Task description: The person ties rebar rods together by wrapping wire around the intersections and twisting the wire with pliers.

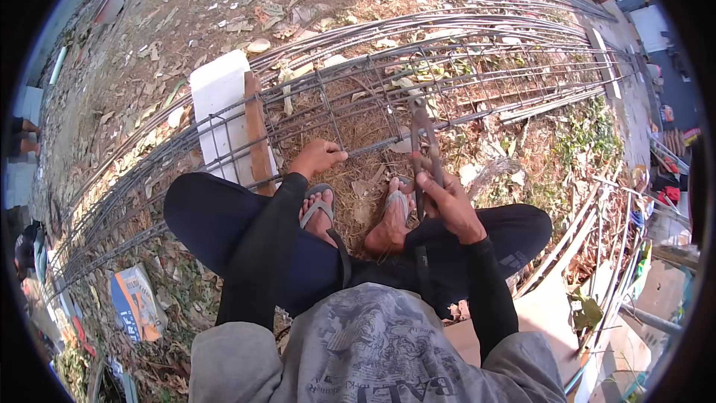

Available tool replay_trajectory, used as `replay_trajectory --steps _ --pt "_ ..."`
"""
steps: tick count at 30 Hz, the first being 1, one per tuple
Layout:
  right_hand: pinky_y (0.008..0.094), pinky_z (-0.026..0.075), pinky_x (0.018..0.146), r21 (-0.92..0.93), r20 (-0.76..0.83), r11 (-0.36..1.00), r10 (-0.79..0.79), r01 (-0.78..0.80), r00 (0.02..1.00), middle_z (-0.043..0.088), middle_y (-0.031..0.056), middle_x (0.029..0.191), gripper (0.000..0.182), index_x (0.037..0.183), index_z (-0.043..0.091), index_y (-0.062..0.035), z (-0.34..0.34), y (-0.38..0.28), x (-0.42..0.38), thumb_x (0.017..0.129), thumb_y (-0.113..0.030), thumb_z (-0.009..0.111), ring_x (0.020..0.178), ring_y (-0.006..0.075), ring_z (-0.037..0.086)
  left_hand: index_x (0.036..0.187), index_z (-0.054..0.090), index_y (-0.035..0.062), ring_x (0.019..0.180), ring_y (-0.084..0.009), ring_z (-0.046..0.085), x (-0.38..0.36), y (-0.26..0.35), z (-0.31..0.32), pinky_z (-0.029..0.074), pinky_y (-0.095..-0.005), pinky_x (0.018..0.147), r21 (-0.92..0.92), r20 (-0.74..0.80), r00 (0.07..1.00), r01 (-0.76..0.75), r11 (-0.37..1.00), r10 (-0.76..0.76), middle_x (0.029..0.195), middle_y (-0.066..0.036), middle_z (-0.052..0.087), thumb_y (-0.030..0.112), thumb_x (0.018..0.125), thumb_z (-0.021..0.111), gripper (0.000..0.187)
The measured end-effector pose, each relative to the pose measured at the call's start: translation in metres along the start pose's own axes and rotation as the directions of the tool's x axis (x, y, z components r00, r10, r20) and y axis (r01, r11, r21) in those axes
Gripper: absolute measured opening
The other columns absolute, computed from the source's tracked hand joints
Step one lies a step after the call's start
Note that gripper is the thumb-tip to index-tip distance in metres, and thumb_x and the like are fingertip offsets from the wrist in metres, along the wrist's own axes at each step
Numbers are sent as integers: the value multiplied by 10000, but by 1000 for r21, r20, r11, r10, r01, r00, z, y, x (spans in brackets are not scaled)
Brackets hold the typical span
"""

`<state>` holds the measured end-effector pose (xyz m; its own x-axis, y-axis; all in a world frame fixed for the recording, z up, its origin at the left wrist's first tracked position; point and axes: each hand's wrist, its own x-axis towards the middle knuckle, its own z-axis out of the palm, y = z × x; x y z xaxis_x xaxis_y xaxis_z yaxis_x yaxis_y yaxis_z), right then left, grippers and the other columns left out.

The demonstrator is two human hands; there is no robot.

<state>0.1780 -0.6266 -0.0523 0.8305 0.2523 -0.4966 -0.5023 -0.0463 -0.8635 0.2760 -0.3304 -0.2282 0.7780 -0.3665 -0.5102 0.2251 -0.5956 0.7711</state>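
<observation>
My left hand (pixel 319 158) is closed at the near long bar of a rebar cage (pixel 373 147), its fingers curled over the steel and partly hiding it. In my right hand (pixel 449 200) are long-handled metal pincers (pixel 422 123), pointing away from me with their jaws over the cage. The fingers wrap round the pincers' handles above my right knee. Thin square stirrups (pixel 328 108) cross the long bars of the cage. Whether tie wire lies in the jaws is too small to tell.
A white board (pixel 222 101) and a brown wooden piece (pixel 258 134) lie under the cage at left. More loose rebar (pixel 477 19) runs behind it. Dry leaves and straw cover the ground. Sticks (pixel 574 235) lie at right; a printed blue-orange packet (pixel 138 304) lies at lower left.
</observation>
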Motion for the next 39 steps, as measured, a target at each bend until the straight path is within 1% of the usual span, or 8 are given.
replay_trajectory --steps 6,9,15,22,25,30,36,39 --pt "242 500 570 -345 148 850 468 -398 871 649 34 843 464 1472 516 -156 31 86 -9 1010 -156 551 638 91 615 895 743 17 703 -159 662 3 -4 4 514 -338 691 12 2 1000 -14 1000 14 747 -71 714 383 929 699 370" --pt "270 534 678 -139 126 870 490 -473 863 650 57 919 466 1454 536 -148 40 96 -1 991 -175 588 759 136 653 923 754 19 694 -180 661 0 3 2 512 -358 689 27 -21 1000 -7 1000 7 745 -86 713 382 920 707 366" --pt "328 425 1024 -221 148 938 304 -269 941 610 144 1161 476 1428 567 -130 24 158 26 959 -191 623 1176 239 566 959 771 20 666 -203 645 -1 4 4 500 -383 677 -17 -31 999 -4 1000 4 729 -94 702 379 908 720 366" --pt "343 448 959 -328 99 934 184 -142 978 605 118 1174 481 1457 543 -139 25 174 33 983 -200 599 1109 220 561 942 767 26 646 -193 623 -3 6 2 494 -379 666 7 -25 1000 7 1000 -7 711 -82 687 373 912 714 352" --pt "326 415 1022 -278 106 927 290 -251 951 596 125 1260 489 1477 528 -164 32 134 30 999 -237 597 1155 208 525 942 766 25 642 -195 619 -2 4 3 491 -379 661 -4 -25 1000 6 1000 -7 703 -84 680 372 910 715 352" --pt "357 386 1081 -556 -13 817 176 -153 984 568 205 1300 469 1465 544 -203 34 132 29 1006 -284 594 1211 256 519 941 765 24 644 -196 620 -6 8 2 489 -381 656 -18 -42 999 20 1000 -21 704 -85 681 372 908 718 353" --pt "412 469 931 -445 62 896 10 19 998 670 177 930 443 1429 587 -171 30 168 46 1008 -310 583 939 314 620 938 773 38 642 -195 621 -7 12 1 487 -378 651 9 -38 999 24 1000 -24 708 -83 689 370 908 718 338" --pt "376 512 804 -305 115 948 137 -96 984 659 99 875 421 1432 580 -181 29 156 41 1030 -303 575 852 230 627 928 779 48 644 -195 628 -7 10 0 490 -378 651 15 -37 999 20 1000 -19 712 -78 697 376 910 719 334"
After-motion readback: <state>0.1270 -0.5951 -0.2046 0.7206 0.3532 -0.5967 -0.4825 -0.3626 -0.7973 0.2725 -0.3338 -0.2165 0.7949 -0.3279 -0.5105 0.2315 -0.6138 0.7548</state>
